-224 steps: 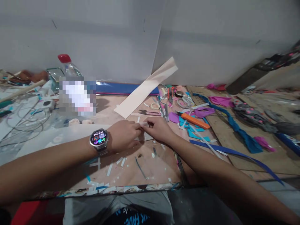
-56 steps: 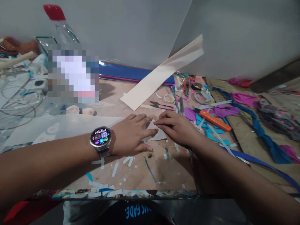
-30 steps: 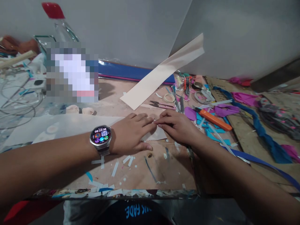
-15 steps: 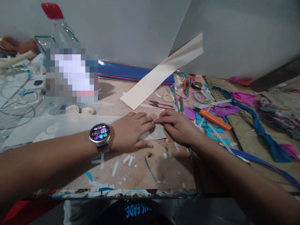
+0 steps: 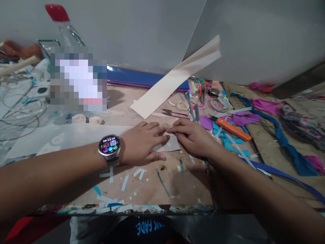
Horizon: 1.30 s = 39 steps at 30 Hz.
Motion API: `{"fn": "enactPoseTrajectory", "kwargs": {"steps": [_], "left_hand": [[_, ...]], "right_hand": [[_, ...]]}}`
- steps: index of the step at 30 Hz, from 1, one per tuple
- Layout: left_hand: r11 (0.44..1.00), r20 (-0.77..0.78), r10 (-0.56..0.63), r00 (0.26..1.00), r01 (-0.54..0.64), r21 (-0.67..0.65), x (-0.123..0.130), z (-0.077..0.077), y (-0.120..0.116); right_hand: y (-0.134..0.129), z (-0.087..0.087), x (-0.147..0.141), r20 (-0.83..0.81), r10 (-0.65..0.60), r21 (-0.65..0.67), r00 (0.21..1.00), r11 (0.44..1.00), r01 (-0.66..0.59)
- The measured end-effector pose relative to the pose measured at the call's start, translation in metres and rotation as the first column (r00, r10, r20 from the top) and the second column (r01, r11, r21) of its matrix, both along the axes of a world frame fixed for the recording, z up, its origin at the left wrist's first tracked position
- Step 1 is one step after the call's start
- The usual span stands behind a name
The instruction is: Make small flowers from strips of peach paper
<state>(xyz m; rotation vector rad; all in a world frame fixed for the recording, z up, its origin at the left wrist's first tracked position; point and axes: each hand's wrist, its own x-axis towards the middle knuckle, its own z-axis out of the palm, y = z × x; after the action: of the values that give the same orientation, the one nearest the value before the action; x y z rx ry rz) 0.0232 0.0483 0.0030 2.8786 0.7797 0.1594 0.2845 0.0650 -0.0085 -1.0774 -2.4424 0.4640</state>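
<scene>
A long strip of white paper or thin sheet (image 5: 76,135) lies across the wooden table. Flat on its right part rests my left hand (image 5: 142,144), fingers spread, with a smartwatch on the wrist. My right hand (image 5: 191,137) is at the strip's right end, fingers drawn together in a pinch close to the left fingertips. Whatever is between those fingers is too small or hidden to make out. Just beyond the hands lie pink-handled thread snips (image 5: 176,114) and a roll of tape (image 5: 183,105).
A cream strip (image 5: 165,86) leans against the wall. To the right are an orange utility knife (image 5: 232,128), blue and purple scraps, and a blue cloth band (image 5: 279,132). A red-capped bottle (image 5: 58,13) stands back left. Paper offcuts (image 5: 124,183) litter the front.
The fingers of my left hand have shifted slightly near the right fingertips. Both hands otherwise stay in about the same place.
</scene>
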Motion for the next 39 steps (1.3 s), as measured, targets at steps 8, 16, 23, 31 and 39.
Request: {"fn": "enactPoseTrajectory", "kwargs": {"steps": [8, 16, 23, 31, 39], "left_hand": [[1.000, 0.008, -0.009, 1.000, 0.009, 0.005, 0.000, 0.000, 0.000], [1.000, -0.002, -0.001, 1.000, 0.001, -0.009, 0.000, 0.002, 0.000], [1.000, 0.014, 0.003, 1.000, -0.003, -0.020, -0.001, 0.002, 0.000], [1.000, -0.020, -0.005, 1.000, 0.005, -0.028, -0.002, 0.003, 0.001], [1.000, -0.017, -0.008, 1.000, 0.007, -0.023, -0.004, 0.003, 0.002]], "right_hand": [[0.002, 0.002, 0.003, 0.016, -0.014, 0.007, 1.000, 1.000, 0.014], [0.002, 0.005, 0.007, 0.021, -0.047, -0.033, 0.999, 0.998, 0.048], [0.002, 0.008, 0.010, 0.041, -0.034, -0.001, 0.999, 0.999, 0.034], [0.004, 0.008, 0.012, 0.036, -0.029, -0.007, 0.999, 1.000, 0.029], [0.006, 0.007, 0.013, 0.022, -0.028, -0.002, 0.999, 1.000, 0.028]]}}
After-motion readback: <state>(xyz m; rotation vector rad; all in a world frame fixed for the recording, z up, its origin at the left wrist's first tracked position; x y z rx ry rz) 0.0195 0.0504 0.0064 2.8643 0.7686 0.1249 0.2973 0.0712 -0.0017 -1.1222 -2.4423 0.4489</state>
